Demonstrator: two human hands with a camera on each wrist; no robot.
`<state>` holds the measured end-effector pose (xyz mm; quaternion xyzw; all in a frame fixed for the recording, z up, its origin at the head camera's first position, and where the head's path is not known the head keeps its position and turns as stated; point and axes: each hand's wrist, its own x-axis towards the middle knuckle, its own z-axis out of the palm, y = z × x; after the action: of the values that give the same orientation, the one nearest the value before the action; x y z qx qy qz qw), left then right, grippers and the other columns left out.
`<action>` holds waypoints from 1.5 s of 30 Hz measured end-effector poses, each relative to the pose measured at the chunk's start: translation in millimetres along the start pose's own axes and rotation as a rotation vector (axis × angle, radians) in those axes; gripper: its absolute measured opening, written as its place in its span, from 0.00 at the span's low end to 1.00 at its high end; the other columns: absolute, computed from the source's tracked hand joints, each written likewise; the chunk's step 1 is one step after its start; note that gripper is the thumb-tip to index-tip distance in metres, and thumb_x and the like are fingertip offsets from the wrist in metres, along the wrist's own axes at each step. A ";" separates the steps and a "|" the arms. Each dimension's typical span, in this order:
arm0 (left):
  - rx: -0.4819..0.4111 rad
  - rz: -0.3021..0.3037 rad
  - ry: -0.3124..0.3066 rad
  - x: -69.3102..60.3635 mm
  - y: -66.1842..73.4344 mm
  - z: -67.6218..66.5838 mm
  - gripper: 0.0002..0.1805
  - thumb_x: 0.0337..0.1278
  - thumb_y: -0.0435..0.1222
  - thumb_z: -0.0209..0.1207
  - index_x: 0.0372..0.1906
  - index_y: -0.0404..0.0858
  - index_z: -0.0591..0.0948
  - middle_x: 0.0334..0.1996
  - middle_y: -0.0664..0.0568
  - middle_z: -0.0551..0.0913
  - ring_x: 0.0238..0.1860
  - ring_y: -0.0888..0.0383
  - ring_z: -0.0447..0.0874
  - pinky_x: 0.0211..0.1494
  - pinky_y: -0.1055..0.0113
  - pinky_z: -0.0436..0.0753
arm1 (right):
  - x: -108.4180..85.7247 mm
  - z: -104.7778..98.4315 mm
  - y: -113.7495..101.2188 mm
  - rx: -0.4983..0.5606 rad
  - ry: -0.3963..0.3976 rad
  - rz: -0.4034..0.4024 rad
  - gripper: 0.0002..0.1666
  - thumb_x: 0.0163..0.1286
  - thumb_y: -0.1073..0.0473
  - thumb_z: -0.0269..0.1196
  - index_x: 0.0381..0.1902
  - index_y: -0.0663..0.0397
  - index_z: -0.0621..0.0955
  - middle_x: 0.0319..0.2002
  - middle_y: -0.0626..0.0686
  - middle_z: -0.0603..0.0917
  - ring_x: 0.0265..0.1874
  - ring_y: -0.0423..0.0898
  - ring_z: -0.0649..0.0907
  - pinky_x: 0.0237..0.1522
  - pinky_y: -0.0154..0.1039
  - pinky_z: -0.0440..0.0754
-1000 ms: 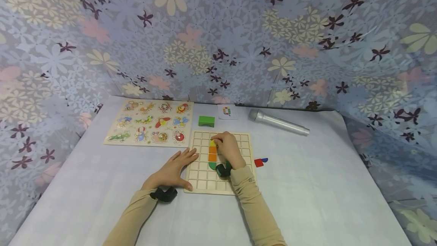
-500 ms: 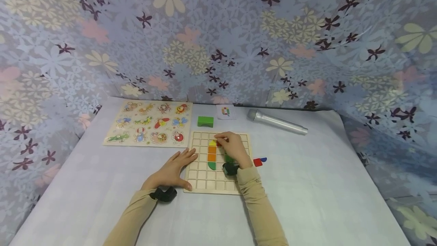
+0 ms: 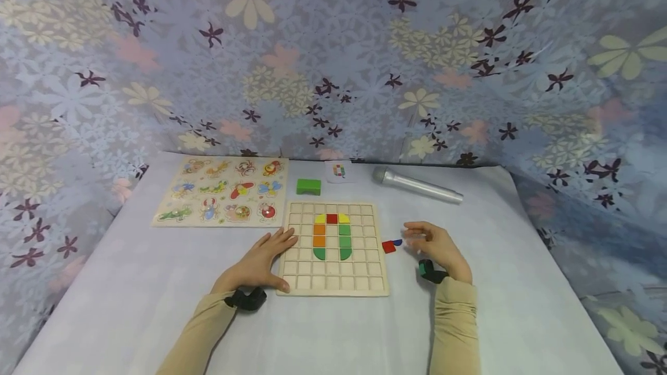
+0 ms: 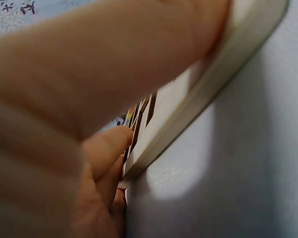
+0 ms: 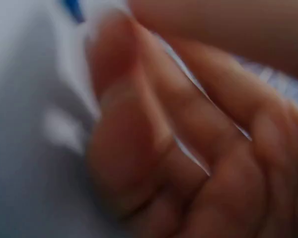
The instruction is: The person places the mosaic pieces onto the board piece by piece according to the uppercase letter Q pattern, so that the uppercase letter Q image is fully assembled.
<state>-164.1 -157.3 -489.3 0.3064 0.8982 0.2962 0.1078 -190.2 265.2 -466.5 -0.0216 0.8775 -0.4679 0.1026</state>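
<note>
A wooden grid board (image 3: 333, 285) lies on the table with coloured tiles in its cells. A red square tile (image 3: 332, 219) sits between two yellow corner tiles; orange tiles (image 3: 319, 235) run down the left side and green tiles (image 3: 345, 236) down the right. My left hand (image 3: 263, 262) rests spread on the board's left edge, thumb at the near corner. My right hand (image 3: 435, 247) is over the table to the right, fingers loosely bent and holding nothing visible. Just left of it lie a loose red tile (image 3: 388, 247) and a blue half-round piece (image 3: 398, 242). The right wrist view is blurred.
An insect puzzle board (image 3: 221, 192) lies at the back left. Behind the grid board are a green block (image 3: 309, 187) and a small pattern card (image 3: 340, 172). A silver microphone (image 3: 418, 186) lies at the back right, near the floral cloth.
My right hand has let go of the red tile in the board's top row and moved right, off the board, beside the loose pieces. My left hand stays on the board's edge.
</note>
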 end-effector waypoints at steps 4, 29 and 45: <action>-0.016 -0.011 0.009 -3.2 0.7 -0.4 0.60 0.30 0.52 0.76 0.72 0.33 0.62 0.76 0.38 0.54 0.77 0.36 0.46 0.76 0.38 0.46 | -0.7 6.7 5.5 -0.017 -0.069 -0.020 0.30 0.58 0.65 0.69 0.60 0.60 0.76 0.51 0.63 0.82 0.29 0.40 0.74 0.29 0.28 0.74; -0.017 -0.018 0.000 -3.3 1.0 2.5 0.60 0.31 0.53 0.76 0.73 0.34 0.61 0.76 0.40 0.54 0.77 0.37 0.45 0.77 0.39 0.45 | 19.3 49.6 -13.0 -0.148 0.163 -0.033 0.12 0.60 0.61 0.69 0.39 0.57 0.78 0.36 0.58 0.83 0.26 0.43 0.73 0.27 0.33 0.69; -0.010 -0.010 -0.002 -0.7 2.1 1.8 0.60 0.31 0.52 0.76 0.73 0.33 0.61 0.76 0.39 0.54 0.77 0.37 0.45 0.77 0.39 0.45 | 19.3 67.6 -36.7 0.327 -0.152 -0.014 0.13 0.68 0.67 0.61 0.45 0.72 0.75 0.28 0.52 0.83 0.22 0.40 0.85 0.30 0.32 0.86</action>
<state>-161.9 -155.5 -489.5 0.3014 0.8982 0.2999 0.1117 -197.7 186.8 -475.8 -0.0462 0.7794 -0.6020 0.1674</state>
